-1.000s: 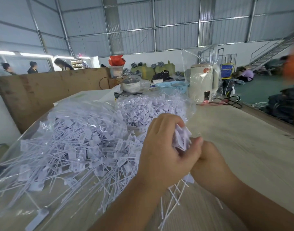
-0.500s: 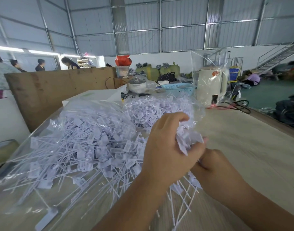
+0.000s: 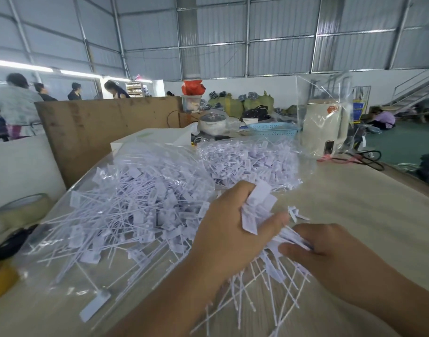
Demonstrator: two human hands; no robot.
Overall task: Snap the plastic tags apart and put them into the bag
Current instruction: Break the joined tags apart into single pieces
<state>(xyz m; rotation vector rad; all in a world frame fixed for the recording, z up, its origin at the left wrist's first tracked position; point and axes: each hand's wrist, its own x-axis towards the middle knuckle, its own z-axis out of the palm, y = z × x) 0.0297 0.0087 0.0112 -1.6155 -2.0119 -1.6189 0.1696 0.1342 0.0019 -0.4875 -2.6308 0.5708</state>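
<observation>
My left hand point(image 3: 229, 235) grips a bunch of white plastic tags point(image 3: 258, 210) by their flat heads, fingers curled round them. My right hand point(image 3: 330, 256) pinches the thin tails of the same bunch, and the tails fan out below point(image 3: 257, 293). To the left a clear plastic bag point(image 3: 125, 207) lies on the wooden table, full of loose white tags. Behind my hands a second clear bag point(image 3: 252, 164) holds more tags. One single tag point(image 3: 95, 305) lies on the table at the near left.
Tape rolls point(image 3: 21, 210) and a yellow roll point(image 3: 1, 283) sit at the left edge. A blue basket point(image 3: 271, 128), a cooker pot point(image 3: 212, 121) and a white kettle in plastic point(image 3: 324, 127) stand at the back. A brown board point(image 3: 106, 132) rises behind. People work far off.
My hands have drawn apart: the right hand moved right and down along the tails, and the tag heads in my left hand now stick up and fan out.
</observation>
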